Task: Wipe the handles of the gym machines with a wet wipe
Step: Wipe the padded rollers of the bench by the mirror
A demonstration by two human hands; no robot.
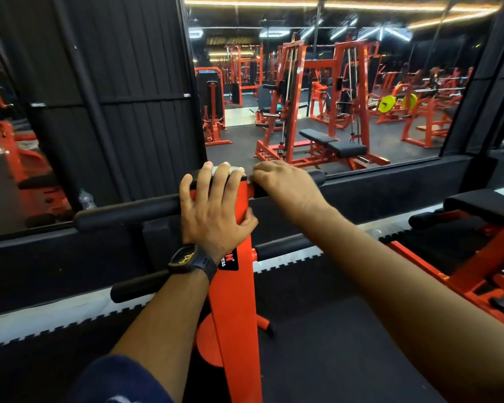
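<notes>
Pressing down with the left hand (pixel 213 210), fingers spread and nearly straight over the top of the orange post (pixel 239 301), thumb against its right edge. Pinned under those fingertips: the wet wipe (pixel 215 170), only a white sliver showing, right where post meets upper bar. Gripping with the right hand (pixel 282 186), fingers curled over the right foam handle (pixel 316 177), just beside the wipe. Outward to the other side: the left foam handle (pixel 128 212), long axis running across the view, away to the left, no hand on it. Probably calls for a sideways slide of the wipe along that axis rather than forward: leftward onto the free handle, nearest the wipe hand, or rightward only once the gripping hand lets go. Lower down, well apart: the lower left handle (pixel 140 286) and lower right handle (pixel 285 245).
</notes>
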